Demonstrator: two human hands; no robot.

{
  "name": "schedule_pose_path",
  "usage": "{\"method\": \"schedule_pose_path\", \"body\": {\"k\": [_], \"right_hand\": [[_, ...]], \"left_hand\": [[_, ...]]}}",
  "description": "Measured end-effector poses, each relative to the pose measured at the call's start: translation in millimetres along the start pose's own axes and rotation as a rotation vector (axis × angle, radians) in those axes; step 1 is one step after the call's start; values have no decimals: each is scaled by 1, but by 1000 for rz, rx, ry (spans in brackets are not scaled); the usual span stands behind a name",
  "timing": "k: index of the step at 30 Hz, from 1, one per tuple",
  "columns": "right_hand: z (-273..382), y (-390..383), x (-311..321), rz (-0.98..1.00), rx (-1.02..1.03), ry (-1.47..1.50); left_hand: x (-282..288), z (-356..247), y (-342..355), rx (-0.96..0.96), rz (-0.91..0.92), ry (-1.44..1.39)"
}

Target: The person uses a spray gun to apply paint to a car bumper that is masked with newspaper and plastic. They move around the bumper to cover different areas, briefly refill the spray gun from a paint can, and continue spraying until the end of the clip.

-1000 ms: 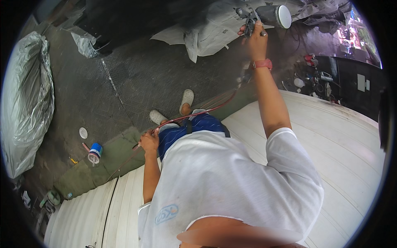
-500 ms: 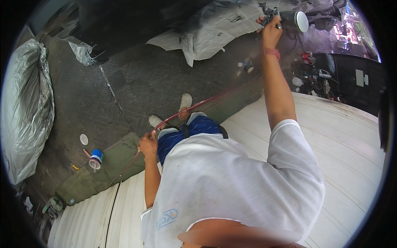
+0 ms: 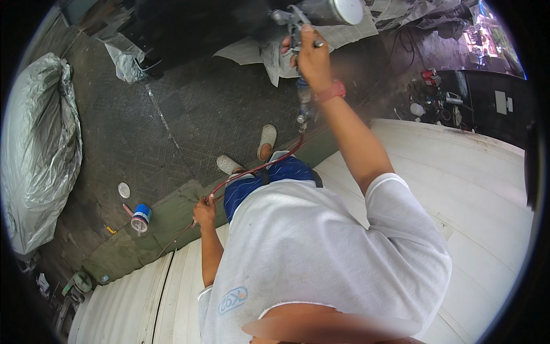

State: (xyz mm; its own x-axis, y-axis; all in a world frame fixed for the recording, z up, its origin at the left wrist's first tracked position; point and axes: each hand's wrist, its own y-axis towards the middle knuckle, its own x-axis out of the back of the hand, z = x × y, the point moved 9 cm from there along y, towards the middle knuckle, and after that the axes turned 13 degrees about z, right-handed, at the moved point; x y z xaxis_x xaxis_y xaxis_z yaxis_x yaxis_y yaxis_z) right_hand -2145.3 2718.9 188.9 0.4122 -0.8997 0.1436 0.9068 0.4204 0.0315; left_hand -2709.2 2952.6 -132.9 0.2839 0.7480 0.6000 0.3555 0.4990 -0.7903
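Observation:
My right hand [image 3: 314, 62] is wrapped round the handle of a spray gun [image 3: 294, 26] at the top of the view, with a grey cup with a pale lid [image 3: 347, 10] on it. Below the handle hangs an inline air filter [image 3: 303, 98]. From there a red air hose [image 3: 252, 170] curves across in front of my shorts to my left hand [image 3: 204, 211], which is closed round it near my left hip. Beyond the gun spreads a dark, glossy panel [image 3: 200, 26], its lower edge masked with printed paper [image 3: 252, 56]. The gun's nozzle points left, close to this panel.
A silver-grey plastic cover [image 3: 37, 155] drapes a bulky thing at left. On the floor stand a blue can [image 3: 141, 219] and a white lid [image 3: 124, 190]. Behind me lies a ribbed white surface [image 3: 458, 189]. Several tools and containers [image 3: 444, 103] clutter the right side.
My right hand has swept the spray gun leftward along the panel. The hose now bends up to the gun in a tighter curve, while my left hand keeps hold of it.

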Motion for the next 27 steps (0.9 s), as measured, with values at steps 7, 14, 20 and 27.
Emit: {"method": "schedule_pose_path", "body": {"k": [7,14,20,27], "right_hand": [[17,-26,-110,194,26,31],[46,-38,-179,382,95,117],[45,-16,-148,319,31,134],[25,7,-19,47,-2,-39]], "left_hand": [[-14,73,-13,62,4,-103],[-25,109,-23,103,16,-173],[-28,96,-25,74,28,-178],[-15,16,-15,-45,24,-30]]}}
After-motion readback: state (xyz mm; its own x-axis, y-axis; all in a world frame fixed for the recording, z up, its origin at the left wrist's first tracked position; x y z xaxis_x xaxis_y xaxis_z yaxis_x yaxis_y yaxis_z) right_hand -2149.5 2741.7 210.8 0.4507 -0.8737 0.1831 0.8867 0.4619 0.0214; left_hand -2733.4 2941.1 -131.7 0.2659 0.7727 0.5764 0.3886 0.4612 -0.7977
